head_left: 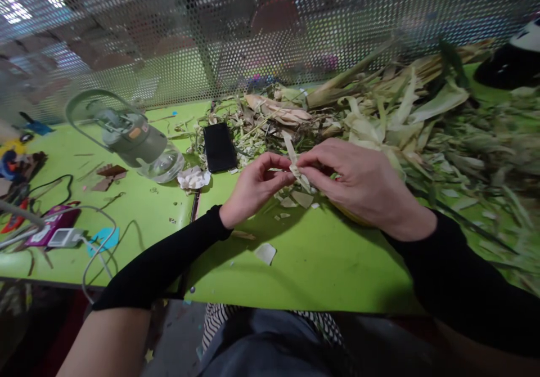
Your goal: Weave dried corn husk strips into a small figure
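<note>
A narrow pale strip of corn husk (290, 147) stands up between my two hands, over the green table (304, 275). My left hand (257, 185) pinches it from the left with thumb and forefinger. From the right, the fingertips of my right hand (354, 180) close on the same strip, almost touching the left ones. Small husk scraps (301, 198) lie just below my fingers, and a pale cut piece (265, 253) rests nearer the front edge. Something yellow is partly hidden under my right hand.
Corn husks (388, 112) are heaped at the back and right. A black phone (220, 147) lies beside crumpled white tissue (193, 178) and a tilted-looking bottle (137, 140). White cables (99, 247) and a purple box (54, 224) are at left. Perforated metal (169, 39) borders the back.
</note>
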`<state>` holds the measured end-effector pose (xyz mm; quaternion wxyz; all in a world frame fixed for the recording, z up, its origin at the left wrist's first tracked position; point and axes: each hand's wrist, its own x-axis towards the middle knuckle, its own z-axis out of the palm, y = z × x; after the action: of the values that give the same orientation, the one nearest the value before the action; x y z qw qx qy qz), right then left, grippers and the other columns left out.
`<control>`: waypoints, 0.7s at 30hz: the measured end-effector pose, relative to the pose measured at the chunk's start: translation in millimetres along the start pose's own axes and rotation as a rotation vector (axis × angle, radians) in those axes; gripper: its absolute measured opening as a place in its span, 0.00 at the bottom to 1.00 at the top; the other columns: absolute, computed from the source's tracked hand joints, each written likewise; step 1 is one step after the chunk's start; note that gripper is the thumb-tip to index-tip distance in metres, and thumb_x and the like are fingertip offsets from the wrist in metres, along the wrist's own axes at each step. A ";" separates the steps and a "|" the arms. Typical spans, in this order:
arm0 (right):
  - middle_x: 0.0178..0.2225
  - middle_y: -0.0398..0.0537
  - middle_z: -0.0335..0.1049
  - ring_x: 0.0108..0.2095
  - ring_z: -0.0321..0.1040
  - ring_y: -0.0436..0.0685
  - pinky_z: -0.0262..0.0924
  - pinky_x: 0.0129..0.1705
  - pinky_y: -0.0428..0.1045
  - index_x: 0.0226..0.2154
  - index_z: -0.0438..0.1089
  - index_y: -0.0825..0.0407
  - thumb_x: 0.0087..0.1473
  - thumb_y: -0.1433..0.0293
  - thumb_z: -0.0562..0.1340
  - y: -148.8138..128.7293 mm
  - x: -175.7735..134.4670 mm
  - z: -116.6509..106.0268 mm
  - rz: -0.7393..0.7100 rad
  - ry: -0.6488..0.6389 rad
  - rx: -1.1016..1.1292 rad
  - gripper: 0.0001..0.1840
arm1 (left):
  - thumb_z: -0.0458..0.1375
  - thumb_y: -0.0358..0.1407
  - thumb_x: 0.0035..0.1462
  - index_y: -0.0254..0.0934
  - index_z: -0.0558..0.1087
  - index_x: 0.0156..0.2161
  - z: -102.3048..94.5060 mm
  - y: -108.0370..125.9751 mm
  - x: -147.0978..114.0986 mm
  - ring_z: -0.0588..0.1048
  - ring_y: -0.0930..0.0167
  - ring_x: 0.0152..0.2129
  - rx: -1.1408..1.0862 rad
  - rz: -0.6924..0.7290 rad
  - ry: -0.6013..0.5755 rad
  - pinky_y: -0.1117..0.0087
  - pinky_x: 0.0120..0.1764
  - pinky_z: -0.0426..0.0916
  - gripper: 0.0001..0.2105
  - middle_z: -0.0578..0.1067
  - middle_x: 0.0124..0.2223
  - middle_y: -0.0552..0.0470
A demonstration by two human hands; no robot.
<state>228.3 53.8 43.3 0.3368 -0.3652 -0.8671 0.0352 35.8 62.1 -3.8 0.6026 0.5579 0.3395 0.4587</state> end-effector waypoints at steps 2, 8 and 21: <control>0.34 0.50 0.76 0.33 0.72 0.57 0.65 0.36 0.52 0.36 0.73 0.51 0.65 0.69 0.58 3.7 1.5 -2.4 -0.003 -0.031 0.009 0.09 | 0.71 0.40 0.52 0.34 0.71 0.40 0.6 2.2 -0.4 0.75 0.77 0.32 0.003 -0.008 0.016 0.71 0.41 0.71 0.17 0.76 0.38 0.53; 0.34 0.50 0.75 0.34 0.72 0.59 0.66 0.35 0.53 0.36 0.74 0.47 0.65 0.65 0.57 11.0 3.2 -5.7 0.046 -0.138 0.078 0.11 | 0.71 0.41 0.52 0.33 0.72 0.40 2.2 2.6 -0.5 0.74 0.77 0.32 0.032 -0.004 0.021 0.71 0.40 0.71 0.17 0.77 0.38 0.52; 0.41 0.52 0.78 0.42 0.75 0.61 0.71 0.43 0.57 0.42 0.76 0.47 0.66 0.70 0.55 2.9 2.1 7.8 0.055 -0.031 0.075 0.12 | 0.69 0.35 0.54 0.33 0.73 0.38 2.4 6.1 -0.7 0.73 0.77 0.29 0.051 -0.019 0.073 0.73 0.37 0.68 0.11 0.76 0.33 0.54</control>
<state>224.2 58.7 37.5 0.3359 -0.3754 -0.8599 0.0827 36.7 60.2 2.6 0.5798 0.5527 0.3782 0.4640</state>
